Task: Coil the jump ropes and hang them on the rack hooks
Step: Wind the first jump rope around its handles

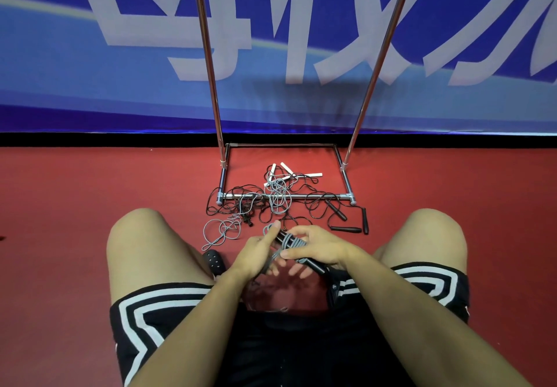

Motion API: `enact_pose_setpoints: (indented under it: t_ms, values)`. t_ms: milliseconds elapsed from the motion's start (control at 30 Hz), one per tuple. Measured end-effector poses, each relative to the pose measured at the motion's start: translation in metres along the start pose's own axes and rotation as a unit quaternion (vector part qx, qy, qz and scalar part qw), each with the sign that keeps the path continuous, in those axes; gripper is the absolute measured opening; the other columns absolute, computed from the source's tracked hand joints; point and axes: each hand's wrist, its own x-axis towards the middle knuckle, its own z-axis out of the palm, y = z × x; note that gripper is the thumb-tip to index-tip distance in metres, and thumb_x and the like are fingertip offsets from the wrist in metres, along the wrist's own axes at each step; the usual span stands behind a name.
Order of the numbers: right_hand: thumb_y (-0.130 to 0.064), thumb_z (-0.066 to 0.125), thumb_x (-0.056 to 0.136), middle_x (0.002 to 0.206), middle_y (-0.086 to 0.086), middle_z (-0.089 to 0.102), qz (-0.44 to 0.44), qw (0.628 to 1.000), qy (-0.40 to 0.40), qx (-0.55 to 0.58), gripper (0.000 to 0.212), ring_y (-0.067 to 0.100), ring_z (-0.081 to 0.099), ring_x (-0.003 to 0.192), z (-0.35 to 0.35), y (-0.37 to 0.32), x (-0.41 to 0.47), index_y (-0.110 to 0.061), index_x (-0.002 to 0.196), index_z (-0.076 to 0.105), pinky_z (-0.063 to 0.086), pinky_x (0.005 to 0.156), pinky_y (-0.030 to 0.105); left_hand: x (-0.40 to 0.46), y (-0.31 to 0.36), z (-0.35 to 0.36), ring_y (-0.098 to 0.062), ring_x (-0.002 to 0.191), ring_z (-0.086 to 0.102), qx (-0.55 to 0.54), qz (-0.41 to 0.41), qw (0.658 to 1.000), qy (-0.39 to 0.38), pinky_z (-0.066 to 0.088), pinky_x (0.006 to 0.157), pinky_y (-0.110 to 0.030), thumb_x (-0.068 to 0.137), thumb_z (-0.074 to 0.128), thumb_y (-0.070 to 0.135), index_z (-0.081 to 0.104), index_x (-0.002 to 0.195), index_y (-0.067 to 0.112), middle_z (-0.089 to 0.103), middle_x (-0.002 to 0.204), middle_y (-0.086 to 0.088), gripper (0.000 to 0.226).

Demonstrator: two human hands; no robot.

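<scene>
The grey jump rope (pixel 291 243) sits at the bottom centre of the view, between the knees, its cord wound in several turns around a pair of black handles (pixel 301 252) held together. The right hand (pixel 319 246) curls round the bundle from 3 o'clock, thumb laid along the front; the left hand (pixel 259 249) at 9 o'clock pinches the loose cord, forefinger raised. To do this step well, I judge each turn should lie snug beside the last under steady tension, with the free tail (pixel 223 232), trailing toward 10 o'clock, fed in without snagging the other ropes. At 12 o'clock lies a tangle of black ropes (pixel 241 199), white handles (pixel 286 171) and another grey cord (pixel 278 193), draped over the chrome base bar of the rack (pixel 286 196); more black handles (pixel 346 220) lie at 1 o'clock. No hooks show in view. The floor (pixel 90 181) is red sports flooring; behind stands a blue banner (pixel 90 85) with large pale characters
</scene>
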Motion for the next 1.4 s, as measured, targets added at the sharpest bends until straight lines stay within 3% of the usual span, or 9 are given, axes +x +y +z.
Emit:
enact_pose_setpoints:
  t_ms: [100, 233, 367, 533, 700, 900, 1167, 1300, 1400]
  values:
    - [-0.024, 0.082, 0.087, 0.14, 0.013, 0.061, -0.001, 0.997, 0.032, -0.076, 0.053, 0.035, 0.065, 0.121, 0.001, -0.002, -0.001, -0.016, 0.133, 0.057, 0.05, 0.103, 0.045, 0.002, -0.002, 0.0, -0.025, 0.057, 0.068, 0.018, -0.006, 1.0, 0.01, 0.055, 0.063, -0.03, 0.097, 0.025, 0.076, 0.072, 0.094, -0.01, 0.074, 0.069, -0.017, 0.097]
    - [-0.037, 0.079, 0.088, 0.101, 0.011, 0.075, -0.004, 0.999, 0.03, -0.026, 0.045, 0.017, 0.066, 0.067, -0.001, 0.003, 0.009, -0.018, 0.123, 0.057, 0.056, 0.063, 0.036, 0.005, -0.01, -0.001, -0.025, 0.058, 0.069, 0.059, 0.005, 0.998, 0.027, 0.057, 0.07, -0.037, 0.094, 0.027, 0.08, 0.07, 0.09, 0.0, 0.074, 0.067, -0.014, 0.091]
    - [-0.058, 0.056, 0.099, 0.087, 0.01, 0.071, 0.007, 0.999, 0.048, 0.019, 0.045, 0.019, 0.062, 0.061, -0.004, 0.007, 0.016, -0.016, 0.115, 0.055, 0.05, 0.049, 0.028, 0.008, -0.01, -0.001, -0.023, 0.057, 0.067, 0.034, 0.008, 0.999, 0.041, 0.052, 0.067, -0.032, 0.098, 0.027, 0.075, 0.065, 0.079, 0.007, 0.072, 0.064, -0.014, 0.08]
    - [-0.026, 0.047, 0.107, 0.082, 0.012, 0.07, 0.018, 0.995, 0.063, 0.073, 0.015, 0.022, 0.061, 0.058, -0.008, 0.013, 0.021, -0.014, 0.113, 0.052, 0.048, 0.045, 0.027, 0.013, -0.012, 0.001, -0.017, 0.051, 0.057, 0.053, 0.035, 0.997, 0.044, 0.043, 0.062, -0.028, 0.104, 0.036, 0.062, 0.069, 0.078, 0.012, 0.074, 0.068, -0.007, 0.065]
    - [-0.023, 0.048, 0.108, 0.081, 0.012, 0.071, 0.027, 0.992, 0.07, 0.105, 0.011, 0.022, 0.061, 0.058, -0.011, 0.014, 0.022, -0.014, 0.109, 0.054, 0.049, 0.045, 0.027, 0.016, -0.017, 0.003, -0.01, 0.047, 0.04, 0.043, 0.077, 0.993, 0.08, 0.034, 0.052, -0.025, 0.101, 0.063, 0.026, 0.073, 0.079, 0.004, 0.07, 0.063, 0.003, 0.033]
    - [-0.019, 0.046, 0.107, 0.08, 0.013, 0.069, 0.002, 0.994, 0.054, 0.095, 0.023, 0.023, 0.06, 0.057, -0.013, 0.014, 0.023, -0.008, 0.124, 0.056, 0.047, 0.043, 0.027, 0.024, -0.02, 0.0, -0.011, 0.057, 0.047, 0.038, 0.088, 0.985, 0.144, 0.039, 0.062, -0.029, 0.098, 0.066, 0.026, 0.068, 0.066, 0.017, 0.069, 0.064, 0.002, 0.033]
    - [-0.033, 0.052, 0.107, 0.092, 0.002, 0.071, -0.022, 0.995, 0.099, -0.003, 0.023, 0.015, 0.065, 0.069, -0.011, 0.014, 0.023, -0.017, 0.121, 0.06, 0.053, 0.063, 0.029, 0.009, -0.008, 0.004, -0.007, 0.039, 0.029, 0.014, 0.119, 0.99, 0.079, 0.029, 0.043, -0.019, 0.101, 0.064, 0.022, 0.066, 0.066, 0.007, 0.042, 0.04, 0.013, 0.038]
    - [-0.039, 0.056, 0.104, 0.095, -0.003, 0.069, -0.031, 0.992, 0.109, -0.047, 0.024, 0.013, 0.064, 0.075, -0.01, 0.022, 0.031, -0.021, 0.119, 0.059, 0.054, 0.075, 0.035, 0.007, -0.004, 0.002, 0.002, 0.038, 0.037, 0.05, 0.108, 0.991, 0.059, 0.031, 0.05, -0.014, 0.104, 0.056, 0.019, 0.072, 0.074, -0.003, 0.054, 0.042, 0.014, 0.041]
    - [-0.042, 0.053, 0.105, 0.109, 0.0, 0.066, -0.025, 0.991, 0.09, -0.093, 0.031, 0.012, 0.068, 0.081, -0.009, 0.022, 0.03, -0.021, 0.126, 0.052, 0.056, 0.075, 0.032, 0.008, -0.008, 0.0, -0.008, 0.048, 0.043, 0.045, 0.08, 0.995, 0.042, 0.037, 0.055, -0.025, 0.107, 0.051, 0.031, 0.076, 0.078, 0.006, 0.076, 0.07, 0.001, 0.045]
